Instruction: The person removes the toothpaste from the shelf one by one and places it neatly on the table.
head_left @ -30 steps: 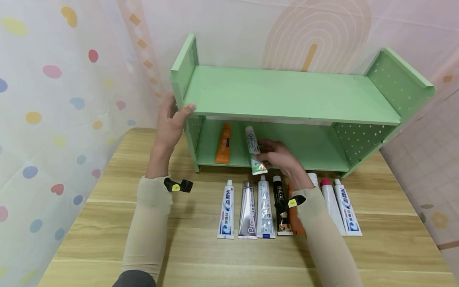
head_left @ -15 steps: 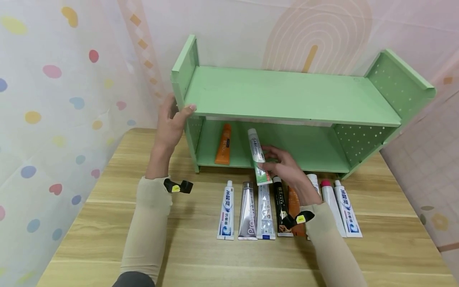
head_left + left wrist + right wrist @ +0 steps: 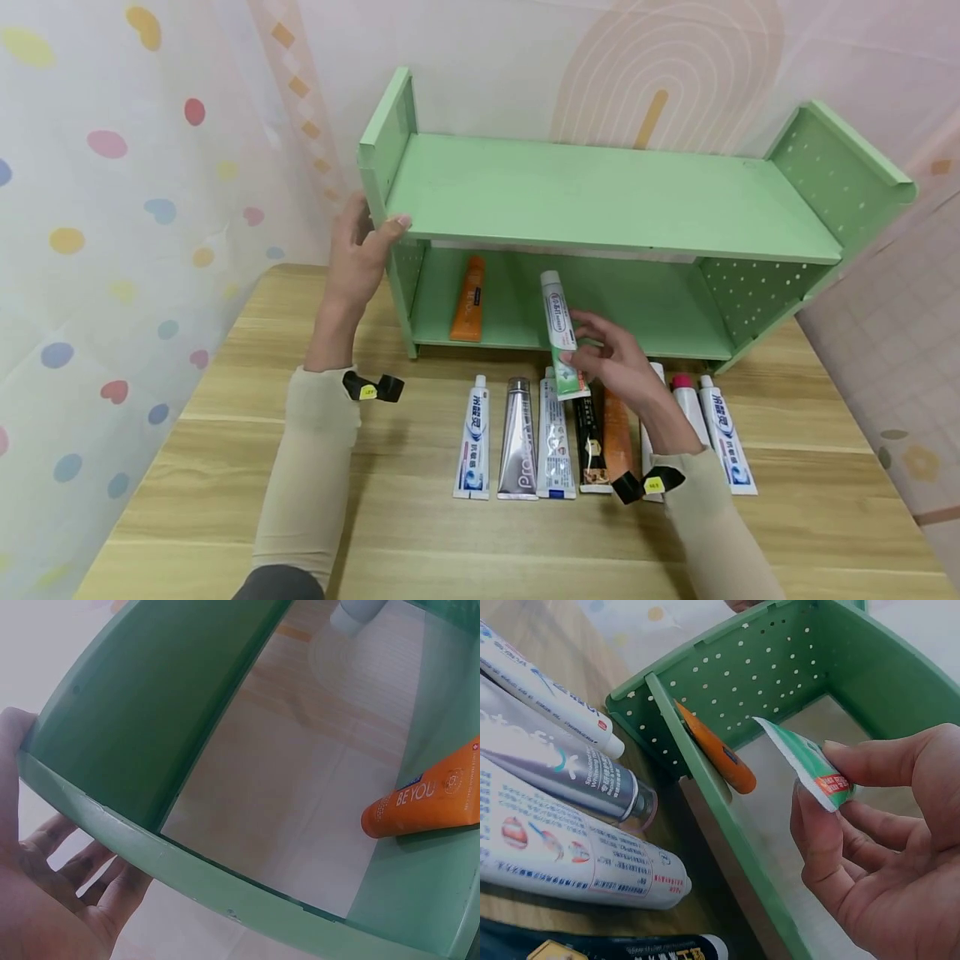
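Observation:
My right hand (image 3: 618,367) pinches a white-and-green toothpaste tube (image 3: 557,317) near its flat crimped end, thumb on one face and fingers on the other. The tube slants cap-up in front of the lower level of a green two-level shelf (image 3: 615,196). In the right wrist view the green end of this toothpaste tube (image 3: 810,761) shows between thumb and fingers. My left hand (image 3: 354,262) grips the shelf's left side, its thumb over the front edge and its fingers outside the panel. An orange tube (image 3: 468,302) lies on the lower level, towards the left.
On the wooden table (image 3: 405,542) before the shelf lies a row of tubes: a blue-and-white one (image 3: 472,442), a silver one (image 3: 517,450), a black one (image 3: 594,454), an orange one (image 3: 618,433) and several more. My right forearm partly covers the row. A patterned curtain hangs behind.
My right hand has moved right and towards me with the white-and-green toothpaste tube, from over the lower level to in front of it. The left hand has stayed on the shelf's side.

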`<move>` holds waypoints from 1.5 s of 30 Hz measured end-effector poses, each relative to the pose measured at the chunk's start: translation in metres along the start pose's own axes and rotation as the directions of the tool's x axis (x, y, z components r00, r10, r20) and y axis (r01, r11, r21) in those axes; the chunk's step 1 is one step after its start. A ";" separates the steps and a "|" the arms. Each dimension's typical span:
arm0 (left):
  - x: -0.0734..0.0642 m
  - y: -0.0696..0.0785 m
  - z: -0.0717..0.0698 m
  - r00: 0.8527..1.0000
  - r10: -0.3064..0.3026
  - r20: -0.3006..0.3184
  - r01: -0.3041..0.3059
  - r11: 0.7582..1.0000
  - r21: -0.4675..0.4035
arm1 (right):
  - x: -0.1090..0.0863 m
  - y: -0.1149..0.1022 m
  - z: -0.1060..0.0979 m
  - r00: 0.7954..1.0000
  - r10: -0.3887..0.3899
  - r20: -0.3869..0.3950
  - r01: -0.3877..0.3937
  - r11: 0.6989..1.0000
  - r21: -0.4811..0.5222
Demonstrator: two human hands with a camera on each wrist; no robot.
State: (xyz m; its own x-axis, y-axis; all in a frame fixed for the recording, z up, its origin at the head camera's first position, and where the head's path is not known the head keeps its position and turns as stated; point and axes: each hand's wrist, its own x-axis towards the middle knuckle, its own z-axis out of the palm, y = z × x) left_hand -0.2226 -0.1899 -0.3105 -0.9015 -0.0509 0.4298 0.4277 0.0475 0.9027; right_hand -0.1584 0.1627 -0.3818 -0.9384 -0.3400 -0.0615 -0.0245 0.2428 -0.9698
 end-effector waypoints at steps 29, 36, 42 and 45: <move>0.000 -0.001 0.002 1.000 -0.008 -0.006 0.008 1.000 -0.006 | -0.072 0.016 -0.040 0.992 -0.003 -0.122 -0.011 0.993 -0.114; 0.000 -0.001 0.004 1.000 -0.007 0.001 0.007 1.000 -0.014 | -0.092 0.023 -0.052 0.984 0.024 -0.175 -0.056 0.982 -0.180; 0.000 -0.001 0.005 1.000 -0.013 0.004 0.013 1.000 -0.029 | -0.108 0.034 -0.063 0.987 0.008 -0.161 -0.039 0.981 -0.189; -0.001 -0.001 0.005 1.000 -0.022 0.002 0.022 0.999 -0.029 | -0.115 0.038 -0.069 0.986 -0.007 -0.168 -0.026 0.980 -0.197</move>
State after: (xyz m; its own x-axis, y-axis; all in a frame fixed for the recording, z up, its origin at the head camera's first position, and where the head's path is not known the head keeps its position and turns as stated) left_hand -0.2224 -0.1852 -0.3120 -0.9109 -0.0498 0.4096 0.4092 0.0170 0.9123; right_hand -0.0751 0.2738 -0.3956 -0.9828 -0.1840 -0.0139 -0.0670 0.4259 -0.9023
